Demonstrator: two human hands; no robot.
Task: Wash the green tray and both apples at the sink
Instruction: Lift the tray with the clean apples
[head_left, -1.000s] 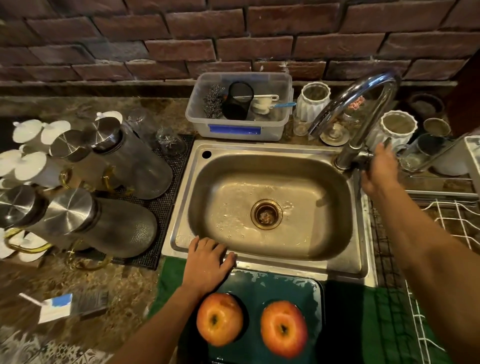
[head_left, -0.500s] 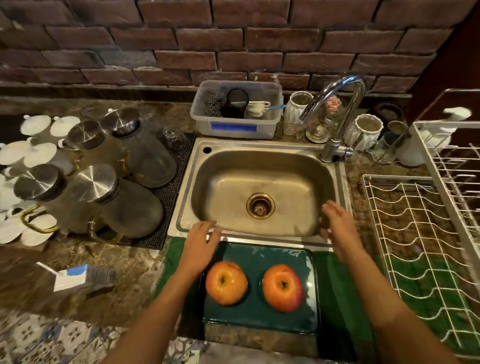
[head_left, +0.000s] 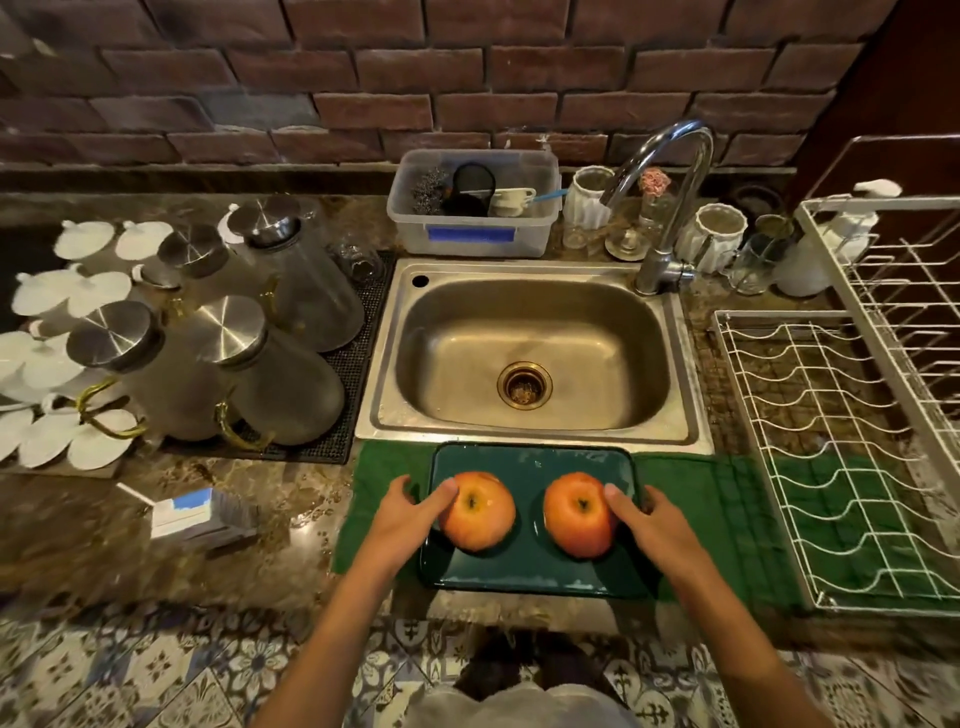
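Rectangular dark-green glazed tray (head_left: 530, 564) sits on a green cloth mat (head_left: 717, 519) on the mottled stone surface (head_left: 260, 519), just in front of the stainless steel sink (head_left: 532, 358), long axis running left-right, parallel to the sink's front rim. Two round red-orange apples lie side by side on it, stems up.

Left hand (head_left: 410, 512) is at the tray's left edge, fingers spread and loose, thumb touching the left apple (head_left: 480, 512); not closed round it. Right hand (head_left: 644, 519) mirrors it on the right edge, thumb against the right apple (head_left: 579, 514), fingers open; can't tell if fingertips reach under the rim.

Each hand is nearest its own apple & its own short side of the tray. Sink lies straight ahead of both hands, so prob. next move is a forward carry. Curved chrome tap (head_left: 670, 208) stands at the basin's back right corner, spout over the basin; no water visible running.
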